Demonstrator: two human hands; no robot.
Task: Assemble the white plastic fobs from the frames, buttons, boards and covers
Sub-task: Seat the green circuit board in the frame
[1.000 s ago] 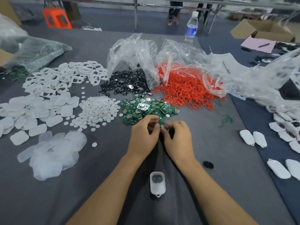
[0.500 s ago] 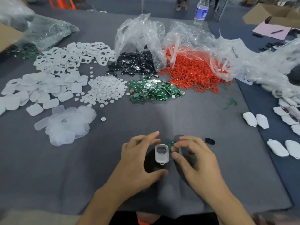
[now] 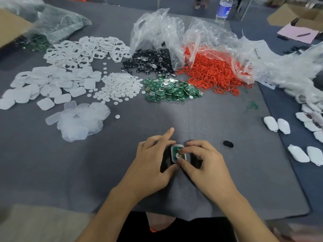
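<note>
Left hand [image 3: 150, 161] steadies the white frame [image 3: 173, 155] at its side on the grey mat [image 3: 122, 172], index finger lifted clear; right hand [image 3: 201, 161] pinches a green board [image 3: 177, 152] by fingertip and thumb, down into the frame. Judged advice: keep the board level and press evenly until flush, no forcing at one corner. Counted: one frame in work, four finished fobs [image 3: 297, 152] plain at right with more cut off by the edge; loose piles of boards [image 3: 171, 89], discs [image 3: 120, 86] and covers [image 3: 57, 88] too many to count

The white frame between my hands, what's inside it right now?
A green circuit board sits inside the white frame, with a round metal part near its middle. The right hand fingertips cover the board's lower right; anything beneath the board is hidden. The left hand steadies the frame.
</note>
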